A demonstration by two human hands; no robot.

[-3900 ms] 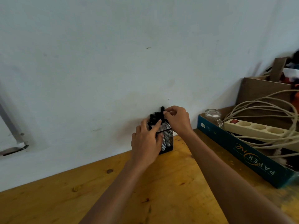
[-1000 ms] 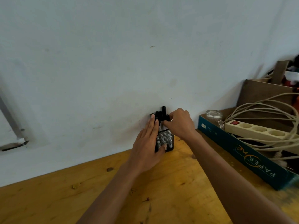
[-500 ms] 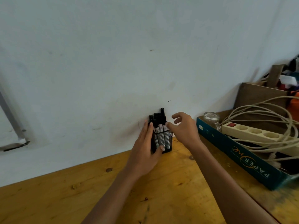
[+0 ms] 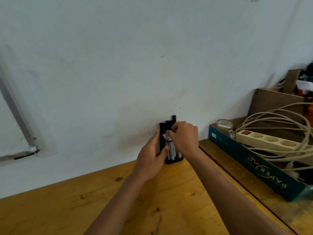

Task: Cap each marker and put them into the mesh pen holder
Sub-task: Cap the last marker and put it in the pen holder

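Observation:
The black mesh pen holder (image 4: 174, 155) stands on the wooden table against the white wall. Several black-capped markers (image 4: 167, 126) stick up out of it, one taller than the others. My left hand (image 4: 150, 158) wraps the holder's left side, thumb across its front. My right hand (image 4: 183, 138) reaches over from the right and pinches the marker tops between thumb and fingers, hiding some of the caps.
A teal cardboard box (image 4: 254, 163) lies at the right with a cream power strip (image 4: 265, 141), looped cables and a glass jar (image 4: 225, 126). A brown box (image 4: 277, 102) stands behind it. Bare wooden table (image 4: 84, 200) spreads at the front left.
My right hand, open beside the holder half a second ago, has closed onto the marker tops. My left hand has kept its hold on the holder's left side.

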